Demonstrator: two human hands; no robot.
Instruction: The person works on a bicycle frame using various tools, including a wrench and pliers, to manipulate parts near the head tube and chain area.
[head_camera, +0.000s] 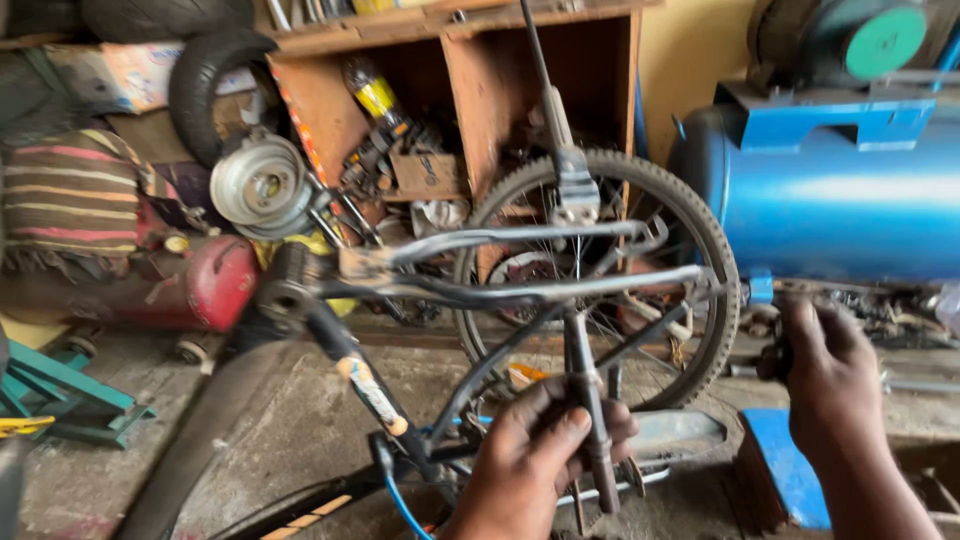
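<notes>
Left hand (540, 455) grip clamping one seat post (590, 400), right hand (825, 375) perhaps pinching one small part (772, 362)

A single head-worn camera looked forward and down from just above the person's hands, close to a bicycle (500, 300) standing in the middle of the frame. It faced a wooden shelf (450, 80) at the back, well apart, with a blue tank (830, 190) at the right edge. The picture was slightly blurred.

Both hands, left hand (540, 450) and right hand (825, 375), bare, no sleeves showing.
</notes>
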